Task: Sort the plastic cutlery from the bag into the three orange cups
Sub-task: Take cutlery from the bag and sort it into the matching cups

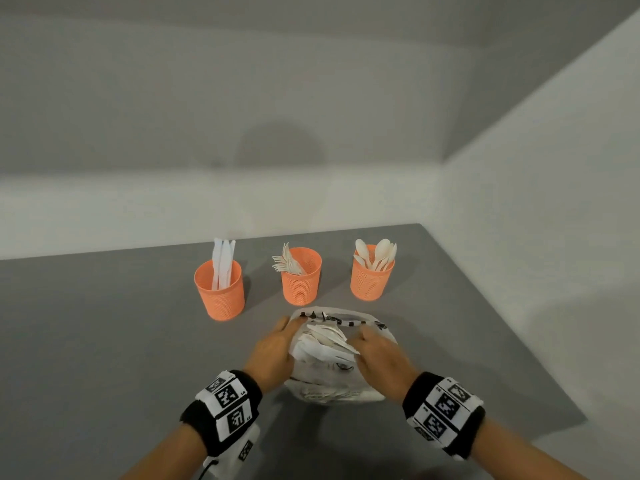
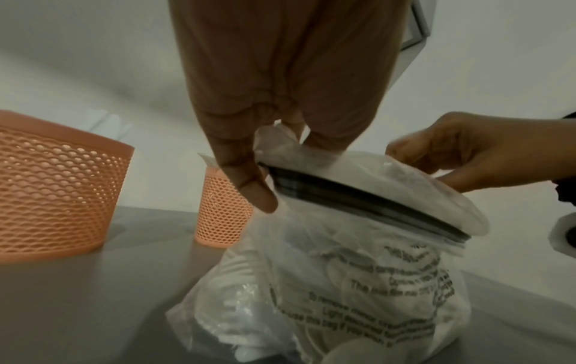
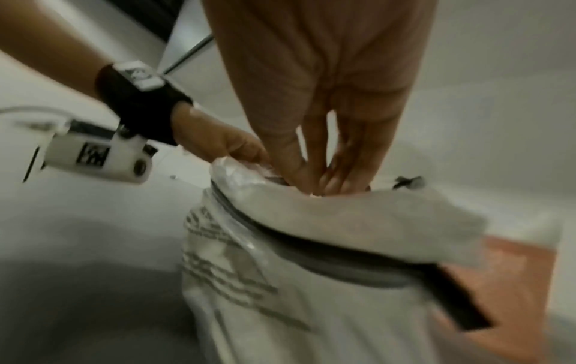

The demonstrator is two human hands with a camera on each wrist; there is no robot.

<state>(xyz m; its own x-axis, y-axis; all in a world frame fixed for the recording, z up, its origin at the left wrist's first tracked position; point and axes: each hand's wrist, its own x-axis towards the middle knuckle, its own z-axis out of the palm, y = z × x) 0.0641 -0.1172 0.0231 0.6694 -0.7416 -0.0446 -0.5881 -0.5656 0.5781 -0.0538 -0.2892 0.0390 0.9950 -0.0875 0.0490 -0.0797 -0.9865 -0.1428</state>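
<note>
Pinching the bag [image 1: 334, 382] rim, both hands grip it; its black print blurs, unreadable.

I'm looking at three orange mesh cups standing upright in a row at the far side of my grey table: the left cup [image 1: 219, 293] is holding white knives, the middle cup [image 1: 300, 277] forks, the right cup [image 1: 371, 276] spoons. Just in front of them, a clear printed bag [image 1: 337, 382] is standing with its mouth open, white cutlery [image 1: 327, 341] poking out.
</note>
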